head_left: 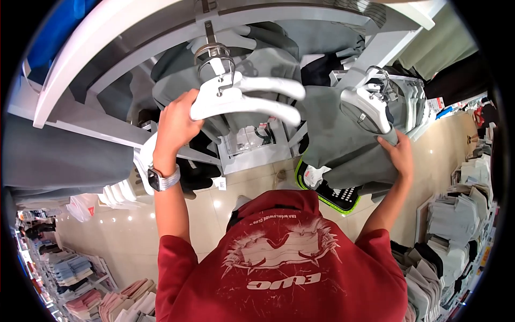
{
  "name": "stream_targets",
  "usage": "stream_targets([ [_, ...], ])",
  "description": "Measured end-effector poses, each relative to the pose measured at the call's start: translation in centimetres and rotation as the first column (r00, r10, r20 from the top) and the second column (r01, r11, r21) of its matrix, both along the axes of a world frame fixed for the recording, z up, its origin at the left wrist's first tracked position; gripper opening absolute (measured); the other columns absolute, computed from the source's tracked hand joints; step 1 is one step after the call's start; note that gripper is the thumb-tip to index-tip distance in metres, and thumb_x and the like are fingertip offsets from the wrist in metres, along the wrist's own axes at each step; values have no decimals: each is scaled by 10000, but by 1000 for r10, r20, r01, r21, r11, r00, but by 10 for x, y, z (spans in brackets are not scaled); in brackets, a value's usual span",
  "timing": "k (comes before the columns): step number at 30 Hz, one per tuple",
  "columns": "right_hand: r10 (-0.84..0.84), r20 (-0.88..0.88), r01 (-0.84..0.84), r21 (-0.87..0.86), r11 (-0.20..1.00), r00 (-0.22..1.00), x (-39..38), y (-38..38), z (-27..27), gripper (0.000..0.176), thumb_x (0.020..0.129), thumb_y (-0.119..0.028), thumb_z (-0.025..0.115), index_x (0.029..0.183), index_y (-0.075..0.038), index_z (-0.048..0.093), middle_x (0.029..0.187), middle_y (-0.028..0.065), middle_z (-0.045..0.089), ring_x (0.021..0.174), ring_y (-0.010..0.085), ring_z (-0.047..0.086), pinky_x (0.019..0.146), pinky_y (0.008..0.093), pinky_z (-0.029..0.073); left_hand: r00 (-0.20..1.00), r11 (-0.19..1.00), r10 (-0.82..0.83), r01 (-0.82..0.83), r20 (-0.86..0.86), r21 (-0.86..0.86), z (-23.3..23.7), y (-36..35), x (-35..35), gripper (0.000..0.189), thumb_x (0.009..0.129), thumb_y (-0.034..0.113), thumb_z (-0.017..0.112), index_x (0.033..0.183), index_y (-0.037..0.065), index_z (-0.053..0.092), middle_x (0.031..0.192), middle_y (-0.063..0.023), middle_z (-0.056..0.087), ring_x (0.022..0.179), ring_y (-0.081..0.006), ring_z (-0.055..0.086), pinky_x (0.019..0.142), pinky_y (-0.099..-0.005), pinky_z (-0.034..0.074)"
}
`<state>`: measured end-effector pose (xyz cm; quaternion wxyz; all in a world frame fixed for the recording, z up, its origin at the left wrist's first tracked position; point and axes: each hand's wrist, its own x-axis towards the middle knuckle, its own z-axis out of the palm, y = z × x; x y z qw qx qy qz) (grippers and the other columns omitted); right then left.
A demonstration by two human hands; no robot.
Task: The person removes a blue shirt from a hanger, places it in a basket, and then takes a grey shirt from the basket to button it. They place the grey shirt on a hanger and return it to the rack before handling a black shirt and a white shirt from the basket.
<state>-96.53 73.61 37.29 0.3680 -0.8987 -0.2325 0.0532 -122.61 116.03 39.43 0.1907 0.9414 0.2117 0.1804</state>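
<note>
My left hand is closed around one end of the white hangers. Two bare hanger arms curve off to the right, and their metal hooks hang from a bracket on the rack. At the right, a grey T-shirt drapes from another white hanger. The thumb and fingers of my right hand close on its fabric just below that hanger's end. More grey garments hang behind the bare hangers.
A white rack frame arches above and around the hangers. On the floor below the grey T-shirt is a black basket with a green rim. Folded clothes are stacked at the right, with more stacks at the lower left.
</note>
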Motion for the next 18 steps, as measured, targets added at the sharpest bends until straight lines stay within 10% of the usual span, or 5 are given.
stream_targets([
  [12,698,160,-713,61,698,698,44,160,-1,349,753,-226,750,1007,-10,647,873,105,666,745,183,560,746,306,461,983,977,-175,166,-61,-133,0,-5,-9,279,693,83,593,971,59,597,808,-188,631,791,-399,587,686,-440,485],
  [18,709,232,-714,-77,696,666,49,244,-14,651,687,-401,793,1143,25,606,907,164,645,770,189,544,742,312,461,992,986,-121,117,-21,-121,2,-16,-18,282,691,75,599,971,43,586,794,-198,619,790,-401,586,666,-419,479],
])
